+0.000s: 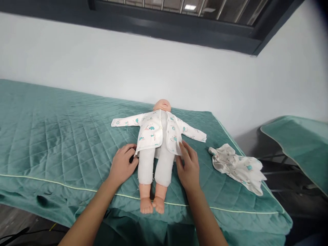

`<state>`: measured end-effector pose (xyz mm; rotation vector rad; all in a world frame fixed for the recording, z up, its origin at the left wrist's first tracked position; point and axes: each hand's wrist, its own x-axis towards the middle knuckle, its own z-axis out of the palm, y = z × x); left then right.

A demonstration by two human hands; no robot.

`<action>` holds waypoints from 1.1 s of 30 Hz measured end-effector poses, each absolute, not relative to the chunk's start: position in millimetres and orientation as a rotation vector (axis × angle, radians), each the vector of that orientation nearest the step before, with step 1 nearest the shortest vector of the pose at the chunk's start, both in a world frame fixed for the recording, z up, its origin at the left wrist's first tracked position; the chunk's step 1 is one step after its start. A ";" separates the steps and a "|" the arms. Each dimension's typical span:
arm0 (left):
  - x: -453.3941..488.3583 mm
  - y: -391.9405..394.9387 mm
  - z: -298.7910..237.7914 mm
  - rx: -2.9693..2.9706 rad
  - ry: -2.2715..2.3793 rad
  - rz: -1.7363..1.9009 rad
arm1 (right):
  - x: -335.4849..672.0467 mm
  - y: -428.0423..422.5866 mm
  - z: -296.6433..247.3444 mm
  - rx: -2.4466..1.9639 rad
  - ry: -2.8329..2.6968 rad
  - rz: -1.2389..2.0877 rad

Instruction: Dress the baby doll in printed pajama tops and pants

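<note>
Evenly, the two hands flank the doll [164, 131] at the centre of the frame, one on either side of its hips. The left hand [123, 164] has its fingers bent and its thumb and forefinger tips at the lower left corner of the open printed jacket [151, 131]. The right hand [189, 165] rests its fingertips on the jacket's lower right edge, thumb beside the doll's thigh. Whether either hand pinches the cloth or merely touches it, I cannot tell.

Between them the doll lies on its back, its long axis running almost straight up the picture: bare feet [146, 205] at lower centre, toward the person, head [163, 104] just above the middle, slightly to the right of the feet. Neither hand is clearly nearer; the hem crosses the body from one to the other. The sleeves spread outward, the left-of-frame one [126, 121] nearly level, the other [194, 132] slanting down to the right.

Farther out, a crumpled printed garment [237, 165] lies at the right of the frame, nearer the right hand, on the same green quilted bed [64, 136]. A pale wall [89, 61] stands behind.
</note>
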<state>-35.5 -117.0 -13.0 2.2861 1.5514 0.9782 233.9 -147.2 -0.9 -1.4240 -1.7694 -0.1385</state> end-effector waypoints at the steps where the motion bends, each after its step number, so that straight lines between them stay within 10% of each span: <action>1: -35.3 -116.2 -13.0 2.327 1.567 0.927 | 233.5 -146.1 -1.1 -1.412 -1.797 -0.153; 16: -38.2 -114.7 -11.0 2.135 1.479 1.034 | 211.8 -126.2 54.1 -1.200 -1.994 0.242; 33: -37.7 -114.8 -13.9 2.264 1.488 0.971 | 234.6 -146.0 -0.9 -1.683 -1.598 0.281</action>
